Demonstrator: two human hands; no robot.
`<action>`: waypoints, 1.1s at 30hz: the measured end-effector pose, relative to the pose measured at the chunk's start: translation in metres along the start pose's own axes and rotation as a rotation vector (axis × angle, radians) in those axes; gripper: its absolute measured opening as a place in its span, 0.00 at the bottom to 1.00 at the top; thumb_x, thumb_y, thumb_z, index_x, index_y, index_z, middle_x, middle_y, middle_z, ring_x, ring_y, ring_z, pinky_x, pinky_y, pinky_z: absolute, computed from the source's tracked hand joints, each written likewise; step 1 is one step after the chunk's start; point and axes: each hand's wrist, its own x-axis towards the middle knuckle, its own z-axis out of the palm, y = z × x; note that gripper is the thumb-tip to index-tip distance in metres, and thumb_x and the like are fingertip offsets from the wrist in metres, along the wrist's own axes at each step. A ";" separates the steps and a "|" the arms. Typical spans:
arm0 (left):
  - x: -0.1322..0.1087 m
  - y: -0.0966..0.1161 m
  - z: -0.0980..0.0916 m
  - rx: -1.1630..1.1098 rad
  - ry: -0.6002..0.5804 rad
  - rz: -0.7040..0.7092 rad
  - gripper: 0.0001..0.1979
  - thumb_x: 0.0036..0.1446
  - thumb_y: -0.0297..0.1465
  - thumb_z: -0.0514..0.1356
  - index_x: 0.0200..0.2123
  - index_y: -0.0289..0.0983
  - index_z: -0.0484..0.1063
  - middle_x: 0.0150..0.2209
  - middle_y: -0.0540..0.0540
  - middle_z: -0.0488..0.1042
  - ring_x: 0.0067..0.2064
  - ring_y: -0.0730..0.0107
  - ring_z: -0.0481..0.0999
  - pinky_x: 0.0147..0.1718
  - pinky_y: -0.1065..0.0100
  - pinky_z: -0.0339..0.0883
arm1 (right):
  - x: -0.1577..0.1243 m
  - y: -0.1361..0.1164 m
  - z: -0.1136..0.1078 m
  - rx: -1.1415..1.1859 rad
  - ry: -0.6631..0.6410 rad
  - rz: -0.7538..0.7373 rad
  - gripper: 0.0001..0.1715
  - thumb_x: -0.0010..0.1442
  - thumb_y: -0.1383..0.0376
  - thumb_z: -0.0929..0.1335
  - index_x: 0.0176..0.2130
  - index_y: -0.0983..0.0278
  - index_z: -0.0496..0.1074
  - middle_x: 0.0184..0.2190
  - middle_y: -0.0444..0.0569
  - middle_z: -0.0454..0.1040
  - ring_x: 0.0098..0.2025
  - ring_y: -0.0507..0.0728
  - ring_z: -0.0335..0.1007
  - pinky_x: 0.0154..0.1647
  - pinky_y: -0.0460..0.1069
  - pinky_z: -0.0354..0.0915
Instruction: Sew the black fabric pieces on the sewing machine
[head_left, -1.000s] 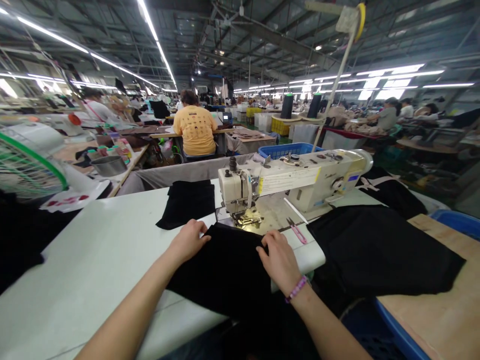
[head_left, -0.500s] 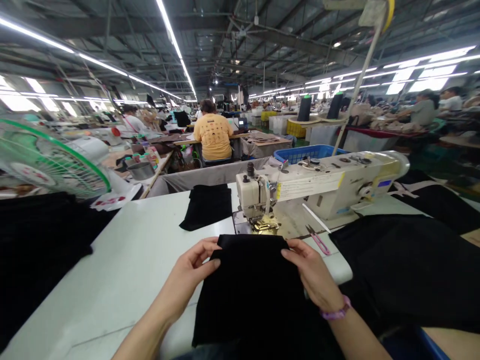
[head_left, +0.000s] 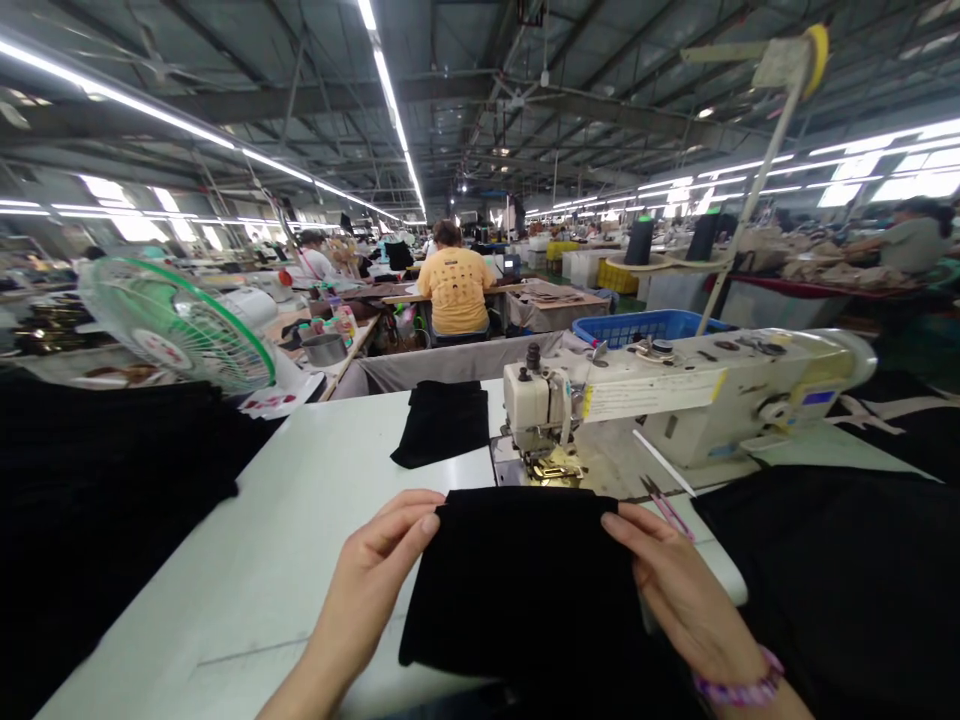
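Note:
A piece of black fabric (head_left: pixel 525 580) is stretched between my two hands, its upper edge level in front of the sewing machine (head_left: pixel 660 390). My left hand (head_left: pixel 386 555) pinches the upper left corner between thumb and fingers. At the upper right corner, my right hand (head_left: pixel 667 565) grips the cloth the same way, with a beaded bracelet on its wrist. The needle area with its gold-coloured plate (head_left: pixel 555 468) lies just beyond the fabric's edge. Pink-handled thread snips (head_left: pixel 667 508) rest on the machine bed beside my right hand.
Folded black cloth (head_left: pixel 442 422) lies left of the machine on the white tabletop (head_left: pixel 322 480). Black fabric is heaped at left (head_left: pixel 97 500) and right (head_left: pixel 840 560). A green fan (head_left: pixel 180 325) stands back left, a blue basket (head_left: pixel 645 325) behind the machine. A person in yellow (head_left: pixel 454 290) sits ahead.
My right hand has moved to the right, and the fabric's upper edge is now spread wider between both hands. The camera view has turned slightly left.

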 end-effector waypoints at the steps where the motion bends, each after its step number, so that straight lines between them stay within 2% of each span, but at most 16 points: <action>1: -0.001 0.001 0.001 0.009 0.046 0.012 0.13 0.52 0.45 0.68 0.28 0.42 0.82 0.44 0.44 0.79 0.49 0.56 0.74 0.53 0.62 0.66 | 0.000 0.000 0.000 0.019 -0.001 0.013 0.19 0.45 0.59 0.81 0.37 0.62 0.80 0.34 0.46 0.80 0.37 0.57 0.77 0.36 0.47 0.74; 3: -0.002 0.002 0.006 -0.045 0.150 0.003 0.15 0.46 0.46 0.71 0.26 0.41 0.81 0.40 0.44 0.80 0.46 0.57 0.75 0.47 0.64 0.69 | -0.001 0.002 0.001 0.077 0.001 0.030 0.21 0.44 0.59 0.82 0.38 0.62 0.81 0.34 0.45 0.81 0.38 0.56 0.77 0.37 0.44 0.74; 6: -0.003 0.003 0.012 -0.206 0.259 -0.102 0.19 0.37 0.47 0.75 0.26 0.38 0.82 0.36 0.44 0.81 0.41 0.60 0.76 0.42 0.68 0.70 | -0.004 0.004 0.004 0.144 0.002 0.045 0.22 0.42 0.58 0.83 0.37 0.62 0.81 0.33 0.44 0.81 0.37 0.54 0.77 0.38 0.42 0.73; 9: -0.004 0.006 0.016 -0.316 0.288 -0.198 0.22 0.33 0.46 0.76 0.29 0.37 0.82 0.36 0.43 0.82 0.38 0.63 0.76 0.40 0.69 0.69 | -0.007 0.000 0.008 0.170 0.004 0.009 0.21 0.42 0.56 0.82 0.35 0.62 0.82 0.30 0.44 0.80 0.35 0.54 0.76 0.37 0.42 0.74; 13: -0.007 0.011 0.019 -0.371 0.324 -0.227 0.24 0.29 0.44 0.78 0.30 0.36 0.82 0.36 0.43 0.83 0.37 0.64 0.76 0.39 0.70 0.69 | -0.012 -0.008 0.013 0.197 0.093 -0.013 0.23 0.37 0.54 0.83 0.32 0.62 0.82 0.32 0.45 0.81 0.39 0.57 0.77 0.38 0.43 0.75; 16: -0.007 0.013 0.019 -0.365 0.325 -0.231 0.25 0.29 0.45 0.78 0.29 0.36 0.81 0.32 0.44 0.82 0.35 0.67 0.76 0.36 0.71 0.68 | -0.013 -0.010 0.014 0.198 0.131 -0.008 0.25 0.34 0.56 0.84 0.33 0.62 0.82 0.33 0.45 0.82 0.41 0.57 0.78 0.39 0.42 0.75; 23: -0.005 0.011 0.019 -0.333 0.319 -0.189 0.23 0.30 0.45 0.77 0.26 0.35 0.79 0.29 0.47 0.80 0.33 0.70 0.74 0.34 0.73 0.67 | -0.009 -0.006 0.011 0.206 0.104 -0.064 0.23 0.35 0.57 0.84 0.32 0.63 0.82 0.32 0.45 0.81 0.39 0.56 0.77 0.40 0.44 0.74; 28: 0.000 0.013 0.019 -0.348 0.386 -0.200 0.24 0.23 0.41 0.79 0.24 0.37 0.77 0.28 0.49 0.79 0.33 0.73 0.75 0.30 0.80 0.68 | -0.010 -0.007 0.012 0.134 0.053 -0.172 0.20 0.41 0.57 0.82 0.33 0.63 0.81 0.31 0.47 0.80 0.36 0.55 0.75 0.39 0.46 0.72; 31: 0.007 0.000 0.010 -0.362 0.413 -0.208 0.25 0.19 0.34 0.79 0.26 0.39 0.76 0.28 0.53 0.79 0.33 0.74 0.77 0.30 0.84 0.70 | -0.013 -0.012 0.015 0.041 0.018 -0.288 0.14 0.45 0.58 0.80 0.31 0.63 0.80 0.33 0.47 0.80 0.36 0.56 0.75 0.40 0.48 0.71; 33: 0.013 -0.017 0.000 -0.321 0.390 -0.179 0.24 0.21 0.33 0.79 0.27 0.40 0.75 0.29 0.54 0.79 0.33 0.74 0.78 0.30 0.84 0.72 | -0.013 -0.015 0.016 0.008 -0.005 -0.331 0.12 0.48 0.59 0.79 0.30 0.62 0.80 0.34 0.47 0.80 0.38 0.56 0.75 0.42 0.49 0.70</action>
